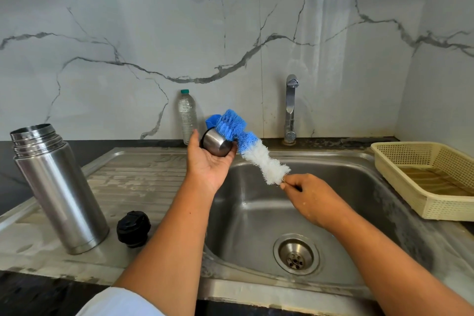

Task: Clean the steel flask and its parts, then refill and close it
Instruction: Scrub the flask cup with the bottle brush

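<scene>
The open steel flask (60, 188) stands upright on the drainboard at the left, and its black stopper (133, 228) lies beside its base. My left hand (207, 164) holds the small steel cup lid (217, 145) over the sink's left rim, palm up with fingers curled round it. My right hand (311, 199) pinches the thin handle of a blue and white bottle brush (246, 142) over the basin. The brush's blue end lies against the cup lid's rim.
The steel sink (256, 208) has a drain (296, 255) near the front and a tap (291, 108) at the back, with no water running. A plastic water bottle (188, 115) and a blue object (212, 120) stand by the wall. A cream basket (431, 177) sits at the right.
</scene>
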`<action>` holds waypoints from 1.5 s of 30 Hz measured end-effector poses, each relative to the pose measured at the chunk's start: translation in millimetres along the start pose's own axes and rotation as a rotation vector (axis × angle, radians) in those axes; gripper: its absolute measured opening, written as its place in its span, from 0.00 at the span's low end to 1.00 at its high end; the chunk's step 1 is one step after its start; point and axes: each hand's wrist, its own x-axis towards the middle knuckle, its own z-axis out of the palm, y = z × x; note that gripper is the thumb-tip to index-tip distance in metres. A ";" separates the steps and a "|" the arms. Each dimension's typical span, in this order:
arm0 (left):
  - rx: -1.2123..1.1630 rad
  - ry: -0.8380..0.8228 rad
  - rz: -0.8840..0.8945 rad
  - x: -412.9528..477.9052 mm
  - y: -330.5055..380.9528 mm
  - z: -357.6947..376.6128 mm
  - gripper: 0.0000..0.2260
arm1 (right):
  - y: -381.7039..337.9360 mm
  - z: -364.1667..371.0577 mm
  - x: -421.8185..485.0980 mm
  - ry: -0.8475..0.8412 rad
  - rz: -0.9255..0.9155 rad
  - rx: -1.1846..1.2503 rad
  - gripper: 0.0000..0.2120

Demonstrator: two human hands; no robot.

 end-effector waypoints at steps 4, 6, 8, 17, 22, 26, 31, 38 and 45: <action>-0.030 0.064 0.013 4.0 3.8 -3.1 0.18 | 0.2 0.9 -1.7 -0.026 -0.017 -0.026 0.15; 0.003 0.072 -0.011 2.4 -1.6 -2.0 0.16 | -2.9 3.5 -1.0 -0.026 -0.018 -0.031 0.15; 0.020 0.065 -0.030 0.0 -5.7 0.5 0.17 | -4.4 4.4 0.9 -0.005 -0.009 -0.019 0.16; 0.144 0.116 -0.013 -6.9 -4.3 0.8 0.19 | -0.4 1.6 2.5 0.007 -0.006 -0.053 0.14; 0.191 0.156 0.035 -2.1 1.7 -1.4 0.19 | 2.0 -0.6 0.1 -0.023 -0.015 -0.094 0.15; 0.272 0.128 -0.002 -7.9 -5.3 3.8 0.16 | 1.4 -1.7 2.8 0.023 -0.006 -0.068 0.11; 0.364 0.147 0.088 1.6 5.0 -7.8 0.14 | 3.5 -7.3 -0.5 -0.004 -0.018 -0.101 0.14; 0.172 0.147 0.016 -6.7 0.1 -1.6 0.22 | 1.7 -5.4 -0.6 0.003 -0.045 -0.048 0.13; 0.022 0.045 0.019 -2.1 -1.8 0.4 0.22 | 1.2 -2.3 -0.8 -0.021 -0.035 -0.054 0.16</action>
